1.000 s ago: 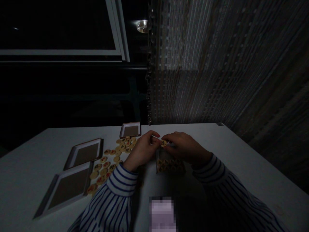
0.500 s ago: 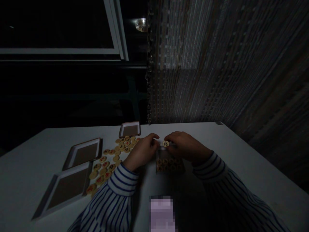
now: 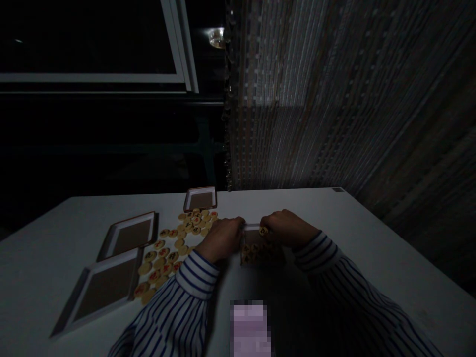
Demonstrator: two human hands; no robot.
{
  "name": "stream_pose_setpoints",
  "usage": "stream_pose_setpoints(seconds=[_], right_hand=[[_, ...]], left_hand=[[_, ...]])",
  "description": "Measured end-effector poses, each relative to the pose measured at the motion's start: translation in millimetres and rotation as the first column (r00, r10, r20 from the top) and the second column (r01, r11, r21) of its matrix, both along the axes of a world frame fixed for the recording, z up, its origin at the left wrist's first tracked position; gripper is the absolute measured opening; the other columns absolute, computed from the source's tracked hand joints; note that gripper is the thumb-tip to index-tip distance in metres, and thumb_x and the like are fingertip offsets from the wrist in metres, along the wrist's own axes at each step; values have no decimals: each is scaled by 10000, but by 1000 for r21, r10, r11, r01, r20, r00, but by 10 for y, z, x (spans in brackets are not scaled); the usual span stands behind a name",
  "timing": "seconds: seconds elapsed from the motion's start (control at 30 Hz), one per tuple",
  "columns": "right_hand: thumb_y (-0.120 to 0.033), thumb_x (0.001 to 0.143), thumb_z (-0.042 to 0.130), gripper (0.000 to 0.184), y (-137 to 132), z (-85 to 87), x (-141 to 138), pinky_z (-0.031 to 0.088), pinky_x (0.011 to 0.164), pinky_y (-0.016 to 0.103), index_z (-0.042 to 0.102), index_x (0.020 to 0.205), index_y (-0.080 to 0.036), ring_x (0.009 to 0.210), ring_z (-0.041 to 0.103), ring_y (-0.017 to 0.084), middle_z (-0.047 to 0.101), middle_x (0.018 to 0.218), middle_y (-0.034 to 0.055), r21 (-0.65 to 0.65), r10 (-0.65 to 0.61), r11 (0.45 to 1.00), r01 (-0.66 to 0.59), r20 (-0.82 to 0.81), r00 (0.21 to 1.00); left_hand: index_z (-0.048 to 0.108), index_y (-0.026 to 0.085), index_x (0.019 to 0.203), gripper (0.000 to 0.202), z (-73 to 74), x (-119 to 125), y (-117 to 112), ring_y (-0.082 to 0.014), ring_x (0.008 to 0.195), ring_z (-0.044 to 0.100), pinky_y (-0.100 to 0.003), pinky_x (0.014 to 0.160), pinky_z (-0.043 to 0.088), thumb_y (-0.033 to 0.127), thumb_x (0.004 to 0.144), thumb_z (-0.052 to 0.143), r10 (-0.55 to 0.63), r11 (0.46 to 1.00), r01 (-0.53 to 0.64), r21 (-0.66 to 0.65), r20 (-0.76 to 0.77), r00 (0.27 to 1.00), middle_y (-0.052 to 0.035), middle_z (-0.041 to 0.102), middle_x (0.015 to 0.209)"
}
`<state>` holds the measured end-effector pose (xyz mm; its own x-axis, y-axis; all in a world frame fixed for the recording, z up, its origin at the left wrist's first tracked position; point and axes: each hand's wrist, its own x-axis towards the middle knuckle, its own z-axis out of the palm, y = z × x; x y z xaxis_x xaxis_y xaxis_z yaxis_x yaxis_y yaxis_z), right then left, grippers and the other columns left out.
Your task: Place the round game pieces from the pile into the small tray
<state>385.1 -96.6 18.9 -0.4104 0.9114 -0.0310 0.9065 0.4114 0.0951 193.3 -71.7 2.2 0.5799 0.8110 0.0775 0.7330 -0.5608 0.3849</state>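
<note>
A small open box [image 3: 253,237] lies in front of me, its near part filled with rows of Chinese chess pieces [image 3: 256,252] and its far part showing bare floor. My right hand [image 3: 288,229] pinches one round Chinese chess piece [image 3: 263,231] over the far right of this box. At the left side my left hand [image 3: 226,239] is closed, fingertips against the box's far left edge; the palm side is hidden. Loose Chinese chess pieces [image 3: 162,253] with red or black characters, some blank side up, are spread left of my left hand.
Three open box parts, a near one [image 3: 107,287], a middle one [image 3: 132,235] and a small far one [image 3: 201,199], lie on the left of the white table [image 3: 364,267]. A bead curtain [image 3: 297,99] hangs behind the table's far edge. The room is dim.
My right hand has lowered the chess piece to the box and moved it slightly right. My left hand has come down, its raised fingers now closed at the box's edge.
</note>
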Motion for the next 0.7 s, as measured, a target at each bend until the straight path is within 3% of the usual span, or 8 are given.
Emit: stream_pose_setpoints(seconds=[0.47, 0.7], right_hand=[[-281, 804, 432, 244, 54, -120, -42, 398, 704, 325, 628, 908, -179, 887, 571, 224, 638, 932, 94, -63, -9, 998, 14, 87, 996], [-290, 802, 430, 248, 92, -190, -24, 397, 708, 347, 629, 907, -186, 887, 563, 233, 629, 933, 95, -71, -2, 997, 8, 83, 997]], left_hand=[[499, 198, 1097, 308, 36, -4, -4, -217, 942, 580, -317, 779, 399, 199, 795, 439, -30, 998, 40, 50, -189, 981, -93, 637, 999], [500, 205, 1098, 302, 32, -4, -7, -208, 962, 574, -312, 803, 392, 206, 804, 433, -22, 999, 30, 38, -188, 982, -89, 635, 1015]])
